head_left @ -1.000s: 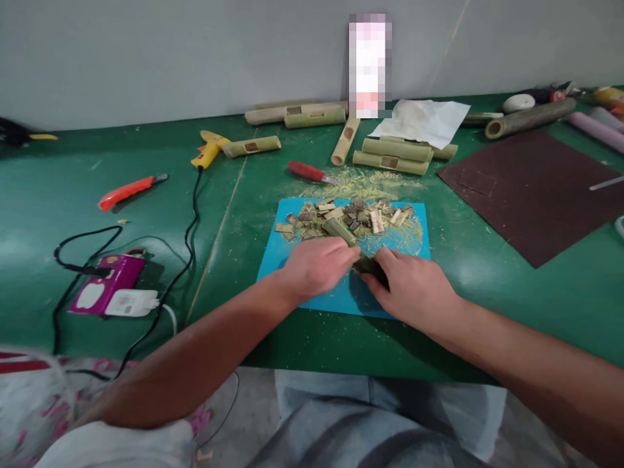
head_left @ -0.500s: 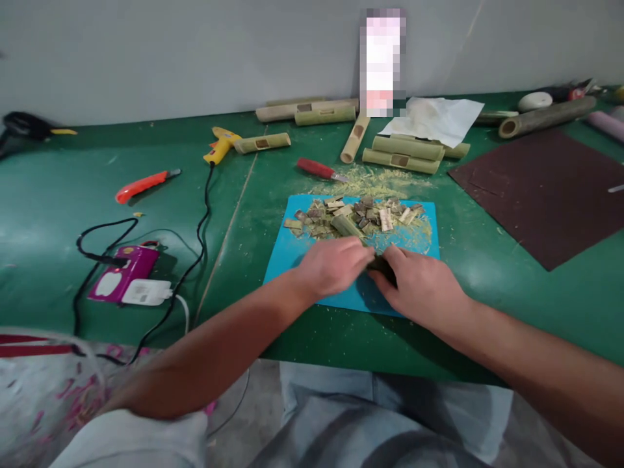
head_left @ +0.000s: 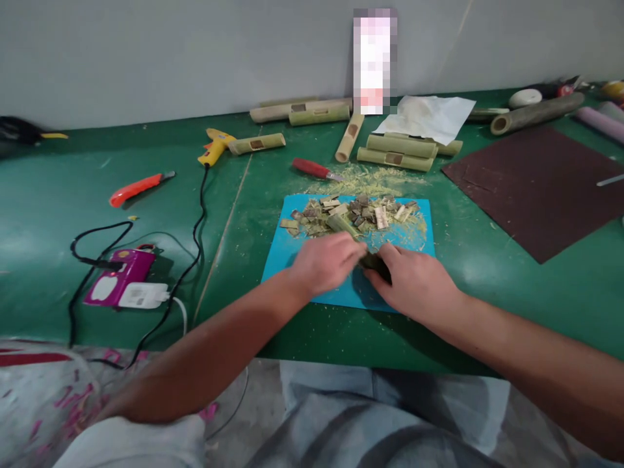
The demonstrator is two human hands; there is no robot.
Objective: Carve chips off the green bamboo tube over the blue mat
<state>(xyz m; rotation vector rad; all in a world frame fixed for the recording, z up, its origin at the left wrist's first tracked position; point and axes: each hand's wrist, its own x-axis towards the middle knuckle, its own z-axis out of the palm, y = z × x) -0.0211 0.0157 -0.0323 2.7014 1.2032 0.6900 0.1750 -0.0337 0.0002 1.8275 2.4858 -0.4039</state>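
Note:
A green bamboo tube [head_left: 342, 225] slants across the blue sheet [head_left: 280, 260], its upper end resting by the cut pieces. My right hand [head_left: 414, 276] is wrapped around its lower, darker end, thumb and fingers closed on it. Over the middle of the tube my left hand [head_left: 327, 263] is closed, its fingertips pinched against the bamboo close to the right fingers. Whether a small tool is in those fingertips is hidden. Small bamboo chips [head_left: 361, 209] and shavings lie heaped just beyond both hands.
A red-handled knife [head_left: 312, 169] lies behind the sheet near sawdust. Several notched bamboo tubes [head_left: 394, 158] rest at the back. To the left are a yellow glue gun [head_left: 214, 148], an orange cutter [head_left: 139, 188] and a purple power strip [head_left: 119, 276] with cables. A brown sheet [head_left: 536, 188] lies right.
The view has shifted slightly, so the table's things sit a little further left. Both hands stay at the bamboo tube, with only a slight shift of the left fingers.

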